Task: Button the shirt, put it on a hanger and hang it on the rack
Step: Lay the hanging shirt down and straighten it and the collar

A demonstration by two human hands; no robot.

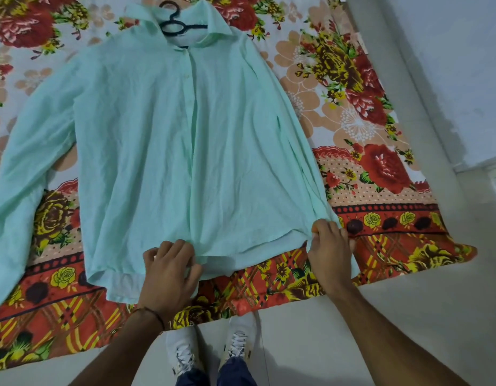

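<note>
There is one view only, from a wide-angle camera worn on the person's head. It looks forward and steeply down over the near edge of the bed [380, 240], close enough that the forearms enter from the bottom of the frame and the person's shoes [210, 349] show straight below on the floor [408, 330]. The bed's far edge lies beyond the top of the frame, and straight lines bow toward the borders (the wall [450, 65] at right leans markedly).
</note>
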